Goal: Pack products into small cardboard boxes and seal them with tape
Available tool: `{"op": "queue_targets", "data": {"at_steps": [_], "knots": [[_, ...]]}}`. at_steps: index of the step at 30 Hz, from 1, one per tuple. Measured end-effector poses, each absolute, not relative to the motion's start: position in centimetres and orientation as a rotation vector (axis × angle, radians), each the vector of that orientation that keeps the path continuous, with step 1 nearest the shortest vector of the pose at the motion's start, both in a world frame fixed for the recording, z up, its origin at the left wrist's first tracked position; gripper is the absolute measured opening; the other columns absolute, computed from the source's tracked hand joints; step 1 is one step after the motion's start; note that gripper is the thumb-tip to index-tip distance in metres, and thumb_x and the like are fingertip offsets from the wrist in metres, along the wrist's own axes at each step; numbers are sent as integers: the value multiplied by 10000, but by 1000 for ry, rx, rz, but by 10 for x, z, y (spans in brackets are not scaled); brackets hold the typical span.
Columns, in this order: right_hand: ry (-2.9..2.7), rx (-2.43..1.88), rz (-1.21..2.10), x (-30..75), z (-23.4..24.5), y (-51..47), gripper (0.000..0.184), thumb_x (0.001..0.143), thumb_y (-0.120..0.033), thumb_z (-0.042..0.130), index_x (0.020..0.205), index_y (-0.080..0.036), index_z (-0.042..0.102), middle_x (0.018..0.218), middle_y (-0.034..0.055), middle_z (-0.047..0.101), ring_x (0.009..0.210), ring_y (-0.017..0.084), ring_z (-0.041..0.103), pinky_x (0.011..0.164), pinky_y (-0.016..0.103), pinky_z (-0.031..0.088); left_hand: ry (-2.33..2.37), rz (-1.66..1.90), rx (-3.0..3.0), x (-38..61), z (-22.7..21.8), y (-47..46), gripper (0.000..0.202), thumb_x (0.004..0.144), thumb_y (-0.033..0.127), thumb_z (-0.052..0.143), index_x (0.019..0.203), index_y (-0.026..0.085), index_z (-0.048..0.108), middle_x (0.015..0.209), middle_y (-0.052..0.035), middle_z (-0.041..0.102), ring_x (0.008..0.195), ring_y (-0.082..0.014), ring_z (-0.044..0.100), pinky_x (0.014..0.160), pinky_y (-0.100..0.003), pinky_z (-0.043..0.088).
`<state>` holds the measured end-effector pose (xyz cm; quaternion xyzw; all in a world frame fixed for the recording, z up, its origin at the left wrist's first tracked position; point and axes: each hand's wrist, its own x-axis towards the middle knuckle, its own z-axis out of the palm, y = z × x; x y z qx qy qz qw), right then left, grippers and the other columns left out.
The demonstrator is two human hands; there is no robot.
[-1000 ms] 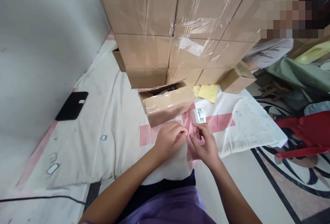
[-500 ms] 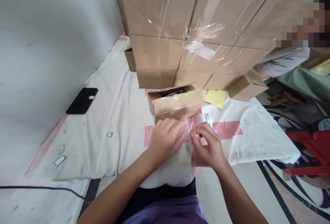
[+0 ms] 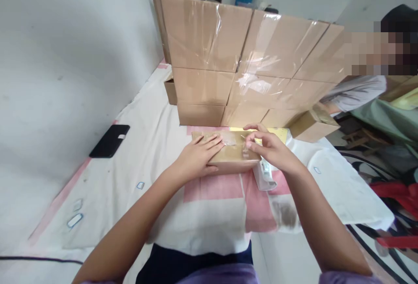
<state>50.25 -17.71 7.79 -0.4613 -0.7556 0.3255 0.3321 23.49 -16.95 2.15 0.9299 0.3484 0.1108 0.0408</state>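
A small cardboard box (image 3: 237, 155) lies on the cloth in front of me, its lid shut. My left hand (image 3: 197, 155) rests flat across the left part of the lid, fingers spread. Over the box's right end, my right hand (image 3: 269, 147) has thumb and fingertips pinched on a strip of clear tape (image 3: 245, 150), which touches the top of the box. Beside the box's right end, under my right wrist, stands a white tape dispenser (image 3: 264, 176).
A wall of taped cardboard cartons (image 3: 209, 83) rises behind the box. Yellow card (image 3: 280, 134) lies to the right, near another box (image 3: 313, 125) by a co-worker's arm (image 3: 354, 94). A black phone-like slab (image 3: 110, 141) lies left on the cloth (image 3: 156, 144).
The box's raised flap is down and its lid is shut. Both hands have moved from in front of the box onto it, the left flattening out. My view has tilted up.
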Motion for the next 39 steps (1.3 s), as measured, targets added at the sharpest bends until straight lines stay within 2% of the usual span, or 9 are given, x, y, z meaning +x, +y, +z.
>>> {"op": "queue_targets", "data": {"at_steps": [6, 12, 15, 18, 25, 32, 35, 37, 39], "knots": [[-2039, -1376, 840, 499, 61, -137, 317, 861, -483, 666, 743, -188, 671, 1323, 130, 527, 1361, 341, 425, 1133, 522, 302, 1040, 341, 2828, 230, 26, -168, 737, 894, 452, 680, 1529, 206, 400, 1639, -63, 331, 1539, -231, 264, 1260, -454, 177], [-1907, -1272, 959, 500, 68, -148, 231, 868, -408, 686, 767, -200, 691, 1443, 80, 501, 1380, 305, 437, 1163, 484, 280, 1053, 336, 2804, 232, 24, -168, 732, 897, 437, 676, 1533, 207, 395, 1643, -61, 327, 1537, -233, 269, 1268, -469, 168], [-2003, -1437, 831, 495, 63, -152, 227, 872, -374, 660, 736, -197, 697, 1425, 88, 515, 1361, 331, 435, 1151, 535, 279, 1060, 350, 2814, 232, 23, -167, 735, 894, 436, 678, 1532, 202, 398, 1638, -64, 341, 1532, -249, 281, 1259, -477, 188], [-2032, -1522, 713, 490, 57, -153, 198, 898, -340, 633, 767, -207, 698, 1440, 84, 506, 1408, 333, 364, 1154, 561, 261, 1062, 360, 2833, 232, 23, -167, 746, 890, 427, 681, 1537, 197, 390, 1633, -70, 352, 1526, -263, 291, 1246, -481, 212], [-2102, -1483, 650, 488, 53, -154, 98, 834, -268, 750, 790, -213, 681, 1431, 83, 491, 1412, 326, 348, 1150, 549, 281, 1061, 379, 2849, 232, 23, -169, 742, 892, 423, 680, 1539, 205, 389, 1629, -67, 362, 1521, -265, 303, 1240, -494, 228], [-2131, -1445, 663, 490, 50, -154, 94, 863, -240, 725, 826, -212, 644, 1384, 93, 508, 1393, 312, 396, 1127, 532, 324, 1063, 382, 2850, 232, 21, -169, 752, 876, 421, 695, 1535, 207, 402, 1625, -68, 366, 1517, -273, 312, 1249, -498, 221], [-2143, -1442, 620, 490, 47, -154, 108, 864, -251, 725, 925, -217, 643, 1428, 105, 452, 1423, 319, 366, 1113, 507, 352, 1070, 383, 2839, 233, 20, -170, 766, 870, 409, 700, 1542, 210, 391, 1625, -59, 365, 1524, -267, 300, 1254, -499, 214], [-2122, -1443, 562, 490, 44, -153, 247, 862, -253, 725, 1083, -219, 620, 1471, 122, 402, 1429, 318, 362, 1107, 487, 367, 1072, 384, 2834, 233, 20, -170, 758, 871, 394, 693, 1543, 214, 390, 1628, -59, 357, 1525, -264, 298, 1257, -500, 210], [-2102, -1461, 496, 489, 40, -151, 358, 859, -225, 720, 1191, -223, 585, 1421, 120, 465, 1349, 304, 448, 1085, 469, 383, 1072, 366, 2835, 233, 21, -170, 748, 868, 377, 687, 1538, 210, 399, 1629, -65, 352, 1525, -268, 298, 1253, -504, 219]]}}
